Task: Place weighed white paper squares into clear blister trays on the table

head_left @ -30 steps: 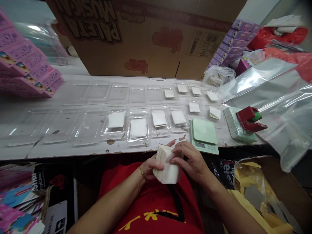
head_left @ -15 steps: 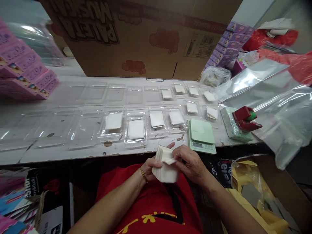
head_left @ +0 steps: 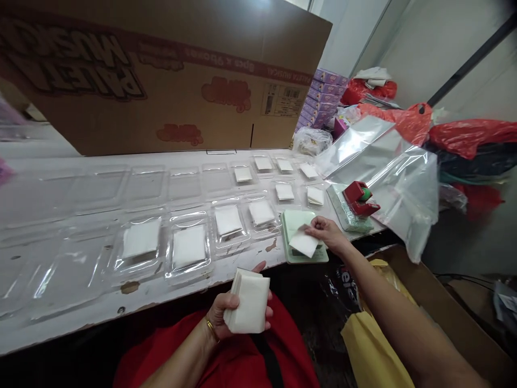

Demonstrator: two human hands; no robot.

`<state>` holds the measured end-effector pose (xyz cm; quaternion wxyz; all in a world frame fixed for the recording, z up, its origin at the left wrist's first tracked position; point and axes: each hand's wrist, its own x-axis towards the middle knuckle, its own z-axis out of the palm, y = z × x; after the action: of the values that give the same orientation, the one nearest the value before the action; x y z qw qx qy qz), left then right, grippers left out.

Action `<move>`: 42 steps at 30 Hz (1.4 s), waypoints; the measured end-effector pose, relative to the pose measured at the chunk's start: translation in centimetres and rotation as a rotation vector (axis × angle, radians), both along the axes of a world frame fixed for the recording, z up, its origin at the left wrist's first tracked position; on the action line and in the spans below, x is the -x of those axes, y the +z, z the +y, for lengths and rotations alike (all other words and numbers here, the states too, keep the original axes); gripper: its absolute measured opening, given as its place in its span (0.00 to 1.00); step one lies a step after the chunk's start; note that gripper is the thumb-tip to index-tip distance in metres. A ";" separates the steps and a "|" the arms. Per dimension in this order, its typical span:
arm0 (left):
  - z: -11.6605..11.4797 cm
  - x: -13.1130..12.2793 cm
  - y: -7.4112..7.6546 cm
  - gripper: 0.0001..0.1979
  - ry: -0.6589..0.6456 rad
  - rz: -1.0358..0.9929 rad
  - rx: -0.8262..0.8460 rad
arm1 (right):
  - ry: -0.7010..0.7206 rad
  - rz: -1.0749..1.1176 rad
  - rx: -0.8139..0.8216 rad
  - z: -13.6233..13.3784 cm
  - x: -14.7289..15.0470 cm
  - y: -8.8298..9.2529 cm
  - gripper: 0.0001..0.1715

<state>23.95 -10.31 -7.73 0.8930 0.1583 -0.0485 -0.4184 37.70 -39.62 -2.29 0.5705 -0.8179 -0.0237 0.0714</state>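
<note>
My left hand [head_left: 226,312] is closed round a stack of white square sheets [head_left: 251,303], held above my lap with the thumb on top. To the right, my right hand [head_left: 325,233] pinches one or a few white sheets [head_left: 305,242] over a pale green kitchen scale [head_left: 288,223]. Those sheets cover part of the scale's platform and its display; whether they touch it I cannot tell. Clear plastic trays lie in rows on the table, several with white sheets in them, such as the near tray [head_left: 188,275] and the one beside it [head_left: 135,269].
A large cardboard box [head_left: 181,102] stands behind the trays. A red tape dispenser [head_left: 359,199] rests on a block right of the scale. Clear plastic film [head_left: 407,178] drapes over the table's right end. Below it sits an open carton [head_left: 428,285] with a yellow bag [head_left: 375,350].
My right hand has left the stack and moved right and forward to the scale, with sheets in its fingers. My left hand still holds the stack. The view has turned right.
</note>
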 end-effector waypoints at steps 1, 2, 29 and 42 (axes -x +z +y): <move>0.0 0.1 0.1 0.47 0.005 0.001 -0.004 | -0.008 -0.033 0.065 -0.4 -1.2 -0.4 0.20; 0.0 0.2 0.2 0.47 0.012 0.003 -0.008 | -0.011 -0.071 0.137 -0.6 -2.3 -0.8 0.20; -1.4 1.0 1.8 0.49 0.002 0.011 -0.105 | -0.322 -0.699 0.360 -2.3 4.5 2.9 0.08; -1.9 0.8 1.2 0.38 0.004 0.054 -0.053 | 0.329 -0.539 0.313 10.2 13.3 2.5 0.15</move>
<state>23.13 -12.22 -6.52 0.8903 0.1706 -0.0128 -0.4220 24.40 -29.41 0.21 0.3921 -0.8702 -0.2934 -0.0533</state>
